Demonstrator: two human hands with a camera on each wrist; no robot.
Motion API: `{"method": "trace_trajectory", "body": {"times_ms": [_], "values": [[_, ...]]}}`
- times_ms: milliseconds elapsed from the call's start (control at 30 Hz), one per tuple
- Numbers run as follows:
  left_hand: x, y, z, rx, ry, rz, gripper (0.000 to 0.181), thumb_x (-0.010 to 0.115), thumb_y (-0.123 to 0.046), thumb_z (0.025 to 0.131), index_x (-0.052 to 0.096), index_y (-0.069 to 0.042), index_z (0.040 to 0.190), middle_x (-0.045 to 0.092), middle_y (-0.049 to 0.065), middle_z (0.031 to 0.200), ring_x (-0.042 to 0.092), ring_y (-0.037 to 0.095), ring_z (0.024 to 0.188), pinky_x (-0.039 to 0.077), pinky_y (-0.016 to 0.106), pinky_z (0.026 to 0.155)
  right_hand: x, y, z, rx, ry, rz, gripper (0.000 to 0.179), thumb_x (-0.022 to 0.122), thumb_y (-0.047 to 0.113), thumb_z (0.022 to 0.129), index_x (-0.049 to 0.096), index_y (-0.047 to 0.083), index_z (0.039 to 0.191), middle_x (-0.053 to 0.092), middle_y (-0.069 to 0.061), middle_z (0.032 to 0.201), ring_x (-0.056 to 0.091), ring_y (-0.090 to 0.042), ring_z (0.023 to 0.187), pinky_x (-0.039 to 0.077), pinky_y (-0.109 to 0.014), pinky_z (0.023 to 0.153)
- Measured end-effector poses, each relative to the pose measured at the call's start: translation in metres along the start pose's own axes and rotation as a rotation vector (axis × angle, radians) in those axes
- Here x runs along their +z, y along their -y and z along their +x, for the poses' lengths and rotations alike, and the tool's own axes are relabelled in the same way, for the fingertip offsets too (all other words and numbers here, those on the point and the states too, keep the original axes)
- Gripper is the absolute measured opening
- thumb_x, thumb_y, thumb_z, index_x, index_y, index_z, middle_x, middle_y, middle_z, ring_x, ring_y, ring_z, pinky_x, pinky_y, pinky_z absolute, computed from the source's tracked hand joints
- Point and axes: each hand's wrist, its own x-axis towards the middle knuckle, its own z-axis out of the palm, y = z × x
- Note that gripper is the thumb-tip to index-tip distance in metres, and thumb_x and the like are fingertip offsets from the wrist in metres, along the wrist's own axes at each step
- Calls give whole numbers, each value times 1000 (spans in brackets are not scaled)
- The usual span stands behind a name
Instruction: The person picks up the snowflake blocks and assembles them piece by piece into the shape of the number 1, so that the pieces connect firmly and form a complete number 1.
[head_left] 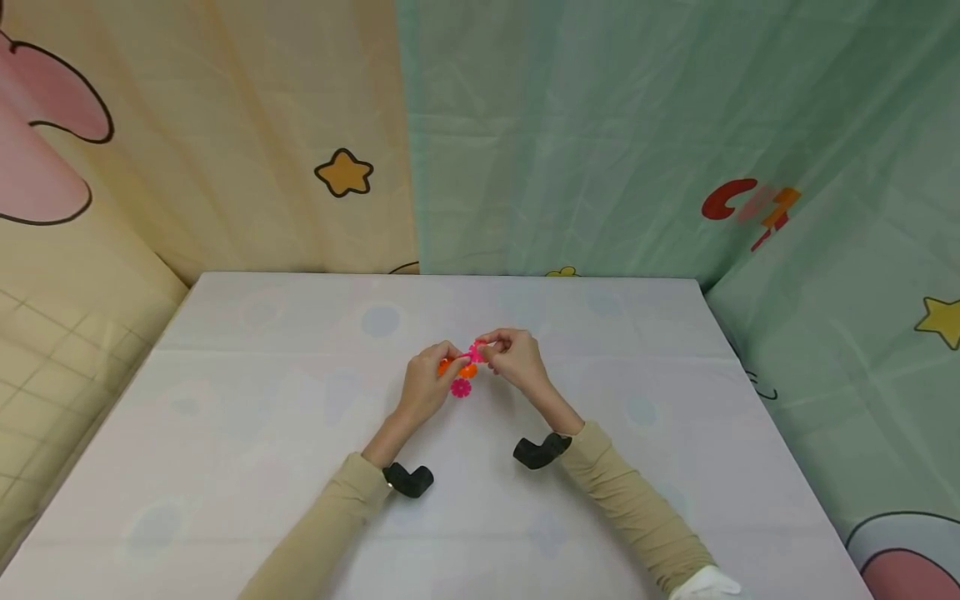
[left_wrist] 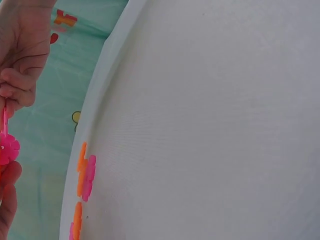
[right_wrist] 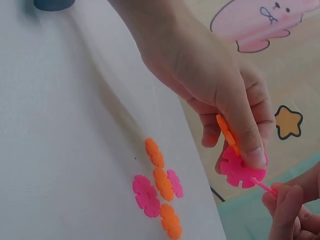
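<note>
My left hand (head_left: 427, 382) pinches a pink notched flower disc (right_wrist: 235, 169) between thumb and fingers, with an orange disc (right_wrist: 225, 129) beside it at the fingers. Opposite, my right hand (head_left: 519, 360) pinches a second pink disc (right_wrist: 264, 186), seen edge-on in the right wrist view. The two pink discs meet at the rim, set at an angle to each other. Below the hands, a loose pink disc (head_left: 461, 388) and an orange disc (head_left: 470, 371) are on the table. The left wrist view catches only parts of both hands at its left edge.
More orange discs (right_wrist: 154, 152) and pink discs (right_wrist: 146, 195) lie in a small cluster on the white-covered table (head_left: 262, 467). Printed curtains (head_left: 555, 142) hang behind the table and along its sides. Each wrist carries a black camera mount (head_left: 408, 481).
</note>
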Motion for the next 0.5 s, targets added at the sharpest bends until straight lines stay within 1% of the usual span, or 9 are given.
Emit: {"method": "trace_trajectory", "body": {"times_ms": [133,233,333,433,500], "values": [[1,1,-1,3,-5,-30,13,69,-14,88,62,-3,86,68,10,82,53,16,68,46,18,61,1,-1,0,31,6,20,15,64,8,85,73,0,94,60,-5,58,50,-10,46,43,-22,47],[2,3,-2,1,-6,-51,13,69,-14,88,62,-3,86,69,11,82,56,17,69,47,19,62,2,-2,1,68,21,44,15,66,9,86,73,-2,95,63,-10,62,51,-10,48,47,-24,50],[3,6,-2,7,-7,-59,14,70,-14,87,62,-3,86,69,11,81,59,19,72,49,21,65,1,-3,1,115,38,86,16,67,8,86,72,-3,96,65,-14,67,55,-16,53,51,-26,55],[4,8,-1,4,-3,-72,14,69,-15,87,62,-3,86,69,11,81,59,19,72,49,21,65,1,-3,2,139,44,117,16,66,8,86,71,-4,97,63,-11,66,57,-22,57,52,-26,56],[5,9,0,0,-3,-88,14,69,-15,88,62,-3,86,69,11,79,58,18,70,48,21,64,1,-3,2,145,39,123,17,66,8,86,71,-4,97,61,-6,63,57,-23,58,52,-26,57]]}}
